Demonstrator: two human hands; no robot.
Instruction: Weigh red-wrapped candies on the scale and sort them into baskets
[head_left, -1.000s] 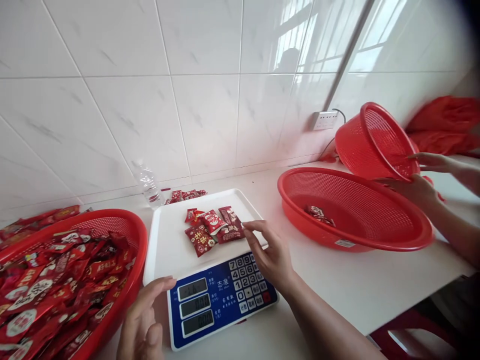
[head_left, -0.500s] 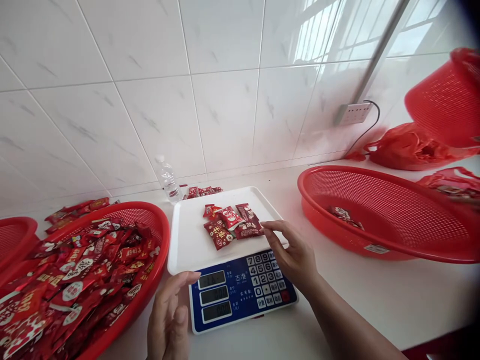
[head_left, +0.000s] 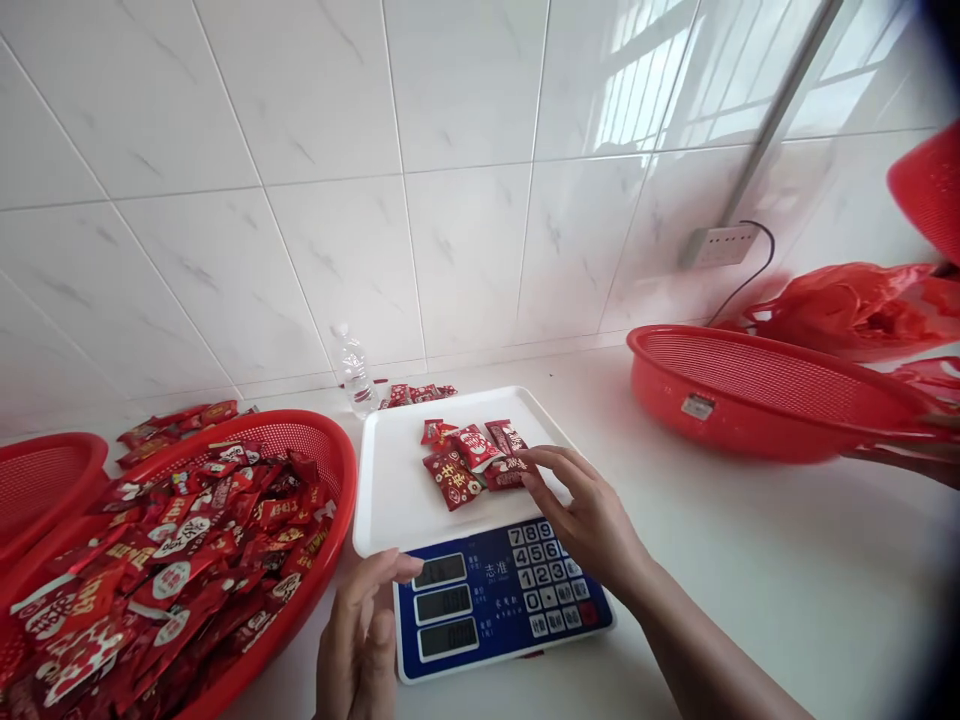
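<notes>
My right hand reaches over the right side of the white scale tray. Its thumb and index finger are slightly apart at the edge of a dark red snack packet. Beside that packet lie several others, among them a brown-red packet with yellow print and a bright red one with a white label. My left hand is open, its index fingertip by the upper display of the blue digital scale. The display's digits are too dim to read.
A red mesh basket full of snack packets stands at left, another red basket behind it. A plastic bottle and more packets are near the wall. At right, another person's hand is at a red basket.
The right-hand basket has tilted and lifted at the front, and the other person's hand now shows. The upper red basket has moved right. My right finger and thumb have parted a little.
</notes>
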